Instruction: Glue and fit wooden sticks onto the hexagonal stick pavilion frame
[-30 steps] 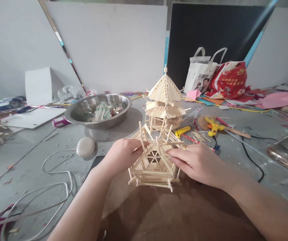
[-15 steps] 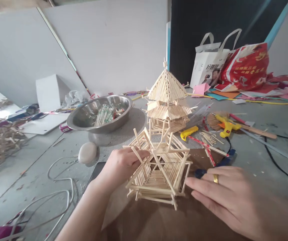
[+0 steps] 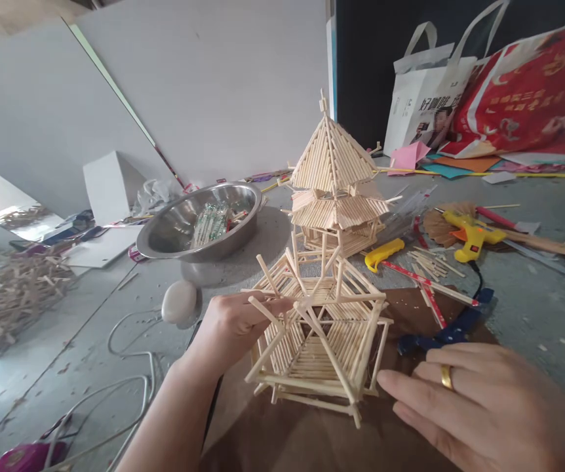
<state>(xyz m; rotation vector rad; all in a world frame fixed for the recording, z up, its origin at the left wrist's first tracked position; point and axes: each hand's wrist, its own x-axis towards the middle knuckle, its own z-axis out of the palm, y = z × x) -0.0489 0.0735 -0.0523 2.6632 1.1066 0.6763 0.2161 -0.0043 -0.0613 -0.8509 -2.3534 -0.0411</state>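
A six-sided frame of pale wooden sticks (image 3: 312, 387), open at the top, sits in front of me, with several thin sticks slanting up to a meeting point above its middle. My left hand (image 3: 236, 328) reaches over its left side, fingers closed on a slanting stick near that point; the fingertips are partly hidden. Beside the frame's right edge is my right hand (image 3: 479, 400), wearing a gold ring. Its fingers are stretched toward the frame, the tips at or just short of the right corner, holding nothing. Behind stands a stick pagoda (image 3: 334, 164) with a two-tier roof.
A steel basin (image 3: 164, 246) holding packets stands at the back left, near a white rounded case (image 3: 179, 303). To the right lie a yellow-handled tool (image 3: 383, 252), a yellow glue gun (image 3: 472, 233), loose sticks (image 3: 437, 264) and blue pliers-like handles (image 3: 452, 331). Bags (image 3: 513, 98) stand behind.
The view has shifted slightly, so the surroundings appear moved and larger. My left hand stays on the frame's stick, and my right hand remains beside the right corner.
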